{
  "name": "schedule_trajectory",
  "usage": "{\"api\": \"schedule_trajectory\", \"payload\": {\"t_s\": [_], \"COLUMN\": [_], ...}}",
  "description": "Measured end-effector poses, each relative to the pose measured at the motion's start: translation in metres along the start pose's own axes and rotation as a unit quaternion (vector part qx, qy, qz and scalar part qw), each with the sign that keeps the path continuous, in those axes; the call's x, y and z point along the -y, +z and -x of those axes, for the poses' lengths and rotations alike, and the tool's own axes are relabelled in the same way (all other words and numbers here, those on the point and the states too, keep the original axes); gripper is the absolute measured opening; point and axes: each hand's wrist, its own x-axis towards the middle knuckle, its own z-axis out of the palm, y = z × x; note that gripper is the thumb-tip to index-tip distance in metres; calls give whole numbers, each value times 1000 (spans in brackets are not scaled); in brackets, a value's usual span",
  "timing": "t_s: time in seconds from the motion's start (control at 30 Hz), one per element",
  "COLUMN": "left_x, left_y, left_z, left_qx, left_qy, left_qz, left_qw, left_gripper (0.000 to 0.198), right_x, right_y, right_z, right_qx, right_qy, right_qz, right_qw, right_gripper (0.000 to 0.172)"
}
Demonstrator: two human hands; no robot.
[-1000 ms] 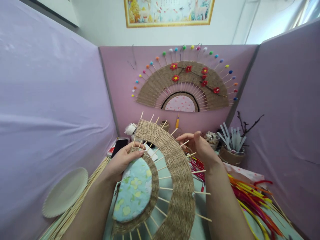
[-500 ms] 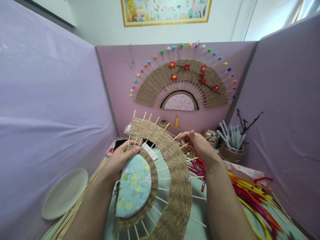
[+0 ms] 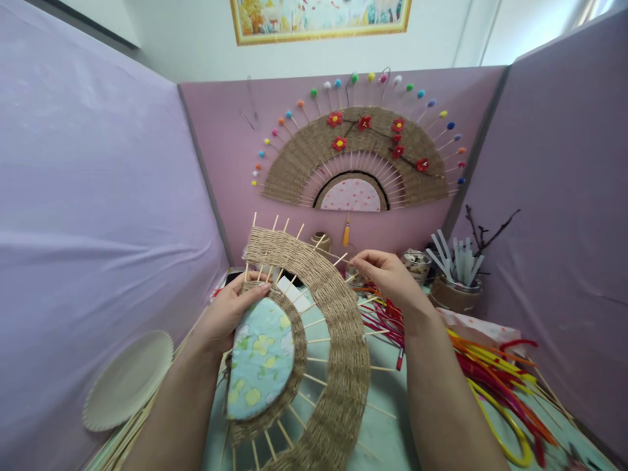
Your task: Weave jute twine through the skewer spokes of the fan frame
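A half-round fan of woven brown twine on thin wooden sticks stands tilted in front of me. Its inner half-disc is covered in pale blue cloth with yellow-green flowers. My left hand grips the inner woven rim at the upper left, thumb on the front and fingers behind. To the right of the fan's outer edge, my right hand pinches a strand of twine between thumb and fingertips. That strand runs taut leftward past the stick tips to the weave.
A finished fan with red flowers hangs on the pink back panel. Glue sticks stand in a jar at right, by a dark twig. Coloured pipe cleaners lie at right; a white scalloped plate leans at left. A twine spool stands behind.
My right hand has moved slightly left and up, drawing the twine straighter along the outer edge. The fan and my left hand have shifted a little left in view.
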Motion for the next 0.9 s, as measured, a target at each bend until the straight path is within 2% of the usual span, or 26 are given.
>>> {"api": "schedule_trajectory", "payload": {"t_s": [0.23, 0.4, 0.53, 0.73, 0.9], "left_x": [1, -1, 0, -3, -6], "left_y": [-4, -4, -9, -15, -16], "left_z": [-3, -2, -2, -3, -3], "left_qx": [-6, -28, -30, -46, -59], "left_qy": [6, 8, 21, 23, 38], "left_qz": [-7, -5, 3, 53, 101], "left_qw": [1000, 1000, 999, 997, 992], "left_gripper": [32, 35, 36, 31, 29], "right_x": [7, 15, 18, 9, 9], "right_y": [4, 4, 1, -9, -7], "right_z": [2, 4, 7, 6, 4], "right_qx": [-36, -55, -35, -3, 63], "right_qy": [-33, -60, -52, -38, -8], "right_qz": [53, 77, 69, 34, 2], "right_qw": [997, 994, 996, 999, 998], "right_gripper": [27, 27, 26, 23, 25]}}
